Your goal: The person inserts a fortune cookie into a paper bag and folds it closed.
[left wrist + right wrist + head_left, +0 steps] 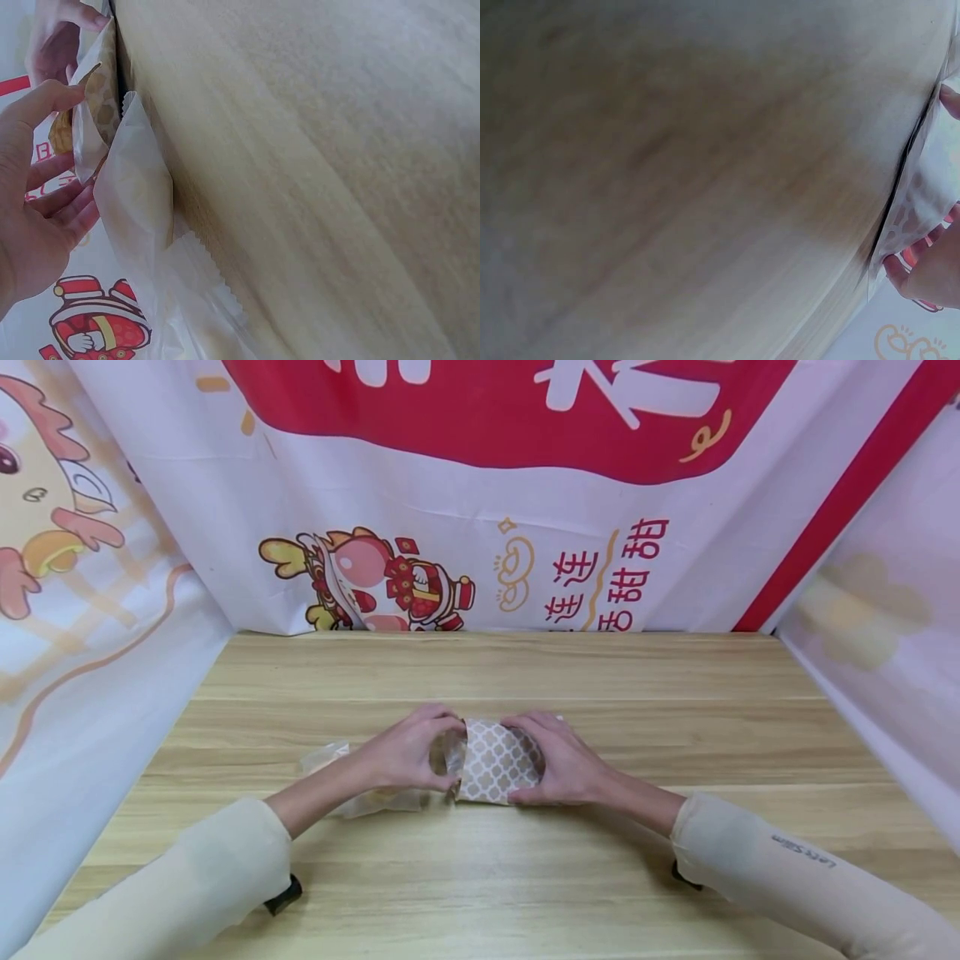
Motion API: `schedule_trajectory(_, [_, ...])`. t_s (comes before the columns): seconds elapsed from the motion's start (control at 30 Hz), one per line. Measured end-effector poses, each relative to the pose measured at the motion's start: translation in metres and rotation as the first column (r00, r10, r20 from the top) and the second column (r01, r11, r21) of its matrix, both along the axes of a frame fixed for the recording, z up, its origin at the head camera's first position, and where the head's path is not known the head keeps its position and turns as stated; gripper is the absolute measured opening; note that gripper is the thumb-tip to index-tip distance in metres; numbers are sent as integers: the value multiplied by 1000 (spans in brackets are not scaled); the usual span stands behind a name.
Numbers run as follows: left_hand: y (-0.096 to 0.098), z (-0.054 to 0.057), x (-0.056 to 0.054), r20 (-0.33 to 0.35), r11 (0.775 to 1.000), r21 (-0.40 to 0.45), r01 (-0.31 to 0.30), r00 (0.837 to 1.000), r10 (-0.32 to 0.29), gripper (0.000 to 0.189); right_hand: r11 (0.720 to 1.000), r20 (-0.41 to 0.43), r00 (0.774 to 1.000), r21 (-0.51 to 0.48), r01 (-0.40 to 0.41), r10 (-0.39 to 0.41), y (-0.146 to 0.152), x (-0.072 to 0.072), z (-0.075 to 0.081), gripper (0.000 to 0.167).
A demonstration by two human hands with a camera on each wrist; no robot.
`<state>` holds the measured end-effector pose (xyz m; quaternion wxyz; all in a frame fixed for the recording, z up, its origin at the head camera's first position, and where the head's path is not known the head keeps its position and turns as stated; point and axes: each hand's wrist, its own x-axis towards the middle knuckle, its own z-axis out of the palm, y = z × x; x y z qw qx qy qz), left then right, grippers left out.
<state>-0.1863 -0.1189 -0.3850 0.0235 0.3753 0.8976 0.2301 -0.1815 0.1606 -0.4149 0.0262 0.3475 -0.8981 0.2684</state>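
Observation:
A small paper bag [491, 764] with a white-and-tan lattice print lies across the middle of the wooden table, its mouth facing left. My left hand [411, 750] holds that mouth, thumb at the near corner and fingers at the far one. In the left wrist view the bag's edge [96, 112] gapes a little between thumb and fingers. From the right, my right hand [566, 764] grips the bag's other end, thumb on the near side and fingers on the far side. Translucent wrappers [139, 187] with pale contents, hard to make out, lie beside and under my left forearm.
Behind the table [480, 877] hangs a white-and-red printed cloth [480, 552]. More printed cloth walls in the left and right sides. Beige sleeves [217, 852] cover both forearms, with a dark strap end [283, 895] below the left cuff.

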Motion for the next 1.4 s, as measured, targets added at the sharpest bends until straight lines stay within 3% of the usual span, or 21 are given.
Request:
schedule_trajectory(0.4, [5,-7,1,70,995,87,-51,997,45,66,1000,21,1000,9,11,-11,0,-1,-2,102])
schedule_trajectory(0.63, [-2,-1,2,125,994,86,-70,990,59,73,1000,10,1000,4,9,-9,0,-1,-2,102])
schedule_trajectory(0.87, [-9,0,-1,110,995,30,-94,990,91,69,1000,-7,1000,7,6,-6,1,-2,-3,103])
schedule_trajectory(1.1, [-4,-8,-2,105,993,-12,-120,987,120,75,1000,8,1000,13,12,-12,1,-1,-2,102])
schedule_trajectory(1.4, [4,-11,-1,64,995,-30,-97,993,99,66,1000,10,1000,14,12,-12,1,-1,-2,104])
